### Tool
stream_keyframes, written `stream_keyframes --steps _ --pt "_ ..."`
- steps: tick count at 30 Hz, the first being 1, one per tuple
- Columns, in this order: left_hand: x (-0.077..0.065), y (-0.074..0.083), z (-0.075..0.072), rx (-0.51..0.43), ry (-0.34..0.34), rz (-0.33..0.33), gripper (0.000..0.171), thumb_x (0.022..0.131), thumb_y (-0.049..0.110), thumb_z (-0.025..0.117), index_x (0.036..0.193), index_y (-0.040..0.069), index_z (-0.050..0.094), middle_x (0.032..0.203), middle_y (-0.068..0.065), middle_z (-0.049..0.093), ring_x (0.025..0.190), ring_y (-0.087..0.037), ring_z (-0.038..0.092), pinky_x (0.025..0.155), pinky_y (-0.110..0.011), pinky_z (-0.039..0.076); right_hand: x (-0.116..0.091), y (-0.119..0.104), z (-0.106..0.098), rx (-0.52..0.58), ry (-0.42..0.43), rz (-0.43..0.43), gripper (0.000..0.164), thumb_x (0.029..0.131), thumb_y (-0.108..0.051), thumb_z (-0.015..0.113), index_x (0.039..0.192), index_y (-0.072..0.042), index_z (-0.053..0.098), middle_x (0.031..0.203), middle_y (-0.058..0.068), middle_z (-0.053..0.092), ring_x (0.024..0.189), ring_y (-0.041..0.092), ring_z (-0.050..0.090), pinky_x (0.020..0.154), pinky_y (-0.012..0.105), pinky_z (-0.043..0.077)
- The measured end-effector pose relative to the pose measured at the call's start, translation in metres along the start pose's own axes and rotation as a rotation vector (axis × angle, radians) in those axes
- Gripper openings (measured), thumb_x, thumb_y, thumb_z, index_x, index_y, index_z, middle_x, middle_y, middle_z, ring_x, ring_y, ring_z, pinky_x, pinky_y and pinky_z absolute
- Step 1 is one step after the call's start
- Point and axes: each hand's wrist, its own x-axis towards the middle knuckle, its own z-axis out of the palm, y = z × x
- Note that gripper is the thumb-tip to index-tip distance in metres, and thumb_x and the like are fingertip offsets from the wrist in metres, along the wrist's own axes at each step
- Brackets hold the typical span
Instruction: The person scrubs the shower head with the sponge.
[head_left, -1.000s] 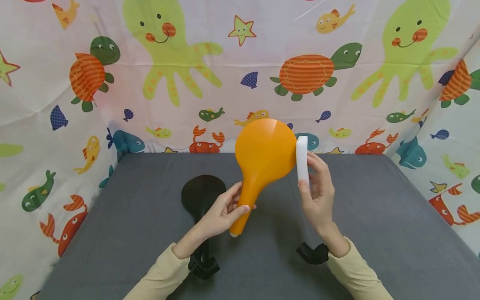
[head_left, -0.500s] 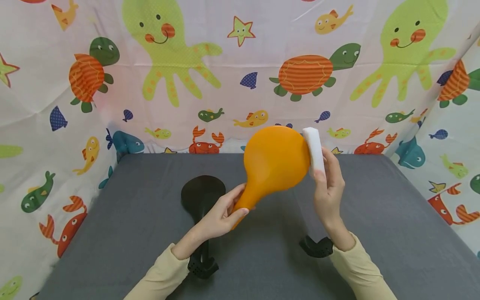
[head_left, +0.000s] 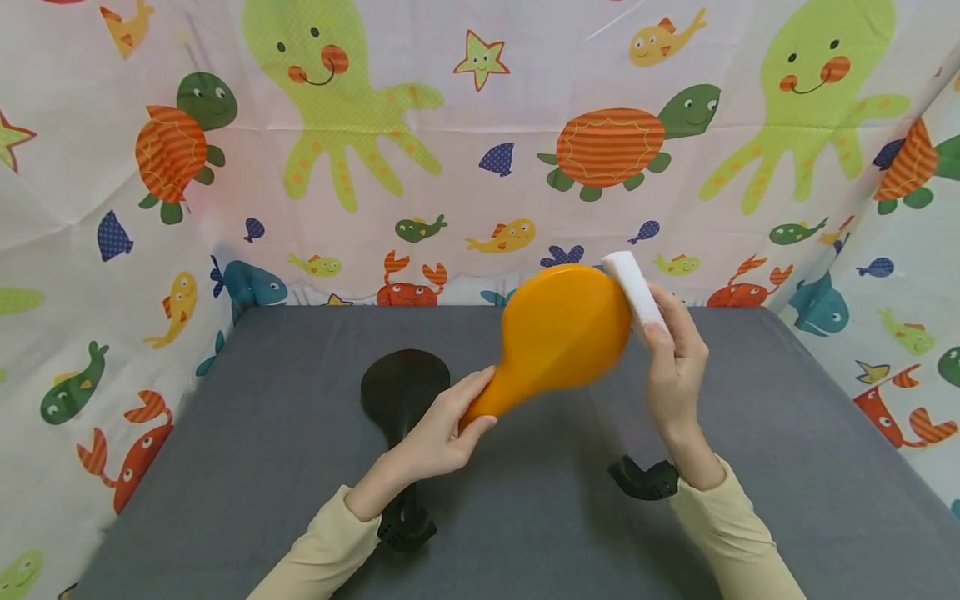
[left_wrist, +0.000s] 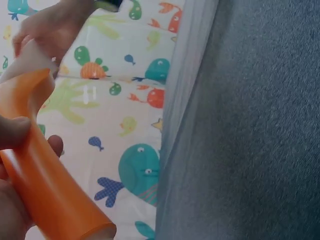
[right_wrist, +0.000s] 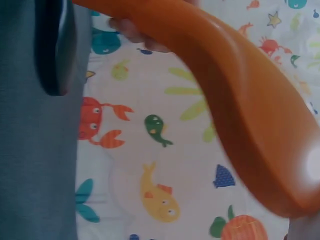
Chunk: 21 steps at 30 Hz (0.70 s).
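Observation:
My left hand (head_left: 442, 429) grips the narrow handle of a glossy orange paddle-shaped thing (head_left: 566, 329) with a wide round head, held tilted up to the right above the table. In the left wrist view my thumb lies across the orange handle (left_wrist: 55, 185). Between thumb and fingers, my right hand (head_left: 678, 375) holds a white sponge block (head_left: 633, 287) against the upper right edge of the round head. In the right wrist view the orange thing's curved side (right_wrist: 225, 65) fills much of the picture, and only a corner of the sponge (right_wrist: 305, 230) shows.
A black thing of similar shape (head_left: 405, 387) lies on the grey table (head_left: 247, 467), partly hidden behind my left forearm. Behind and at both sides hangs a curtain (head_left: 495, 192) printed with sea animals. Black wrist mounts (head_left: 645, 479) sit at my wrists.
The orange thing has tipped over to the right, its head lower and further right. My right hand has followed rightward, the sponge now slanting along the head's upper edge.

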Motion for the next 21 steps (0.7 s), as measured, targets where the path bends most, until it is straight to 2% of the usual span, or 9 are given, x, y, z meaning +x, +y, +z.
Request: stream_keyframes --steps 3,7,12,15,17,21 --pt "0.000 -0.001 -0.002 0.003 0.041 0.009 0.054 0.087 -0.002 0.060 0.136 -0.006 0.036 0.118 -0.014 0.052 0.090 -0.019 0.051 0.083 -0.032 0.049 -0.007 0.008 -0.001 -0.055 -0.034 0.049 0.034 0.090 0.003 0.039 0.121 0.007 0.054 0.118 0.001 0.058 0.100 0.010 0.054 0.086 0.022 0.044" --pt "0.000 -0.002 -0.004 0.013 0.028 0.000 0.057 0.087 -0.004 0.059 0.138 -0.006 0.034 0.119 -0.013 0.051 0.090 -0.018 0.049 0.083 -0.031 0.049 -0.007 0.010 0.001 -0.062 -0.037 0.058 0.035 0.090 0.004 0.038 0.121 0.007 0.054 0.117 0.000 0.058 0.098 0.009 0.053 0.083 0.021 0.043" --pt "-0.002 -0.004 0.000 0.060 -0.029 0.015 0.056 0.088 -0.004 0.057 0.139 -0.004 0.034 0.120 -0.011 0.049 0.089 -0.016 0.047 0.080 -0.026 0.048 0.005 -0.002 0.008 -0.015 -0.008 -0.111 0.034 0.088 -0.002 0.042 0.117 0.007 0.058 0.119 0.014 0.059 0.106 0.020 0.053 0.090 0.027 0.043" --pt "-0.002 -0.006 0.003 0.082 -0.019 0.042 0.056 0.088 -0.004 0.058 0.139 -0.003 0.035 0.120 -0.010 0.049 0.089 -0.016 0.048 0.080 -0.025 0.049 0.007 -0.009 0.010 -0.019 -0.007 -0.177 0.034 0.085 -0.002 0.045 0.114 0.010 0.058 0.118 0.023 0.057 0.110 0.024 0.052 0.093 0.028 0.044" --pt "-0.002 -0.007 0.004 0.090 -0.001 0.057 0.056 0.087 -0.005 0.058 0.138 -0.003 0.035 0.120 -0.011 0.049 0.089 -0.016 0.048 0.080 -0.025 0.049 0.005 -0.014 0.011 -0.039 -0.004 -0.164 0.034 0.085 0.000 0.045 0.114 0.012 0.057 0.116 0.026 0.056 0.106 0.019 0.053 0.091 0.025 0.043" --pt "-0.002 -0.006 0.005 0.098 0.021 0.057 0.056 0.087 -0.006 0.058 0.137 -0.005 0.036 0.121 -0.012 0.049 0.090 -0.017 0.049 0.082 -0.026 0.049 -0.001 -0.020 0.007 -0.094 -0.009 -0.072 0.032 0.086 0.006 0.041 0.115 0.016 0.054 0.111 0.032 0.055 0.097 0.007 0.052 0.087 0.019 0.042"
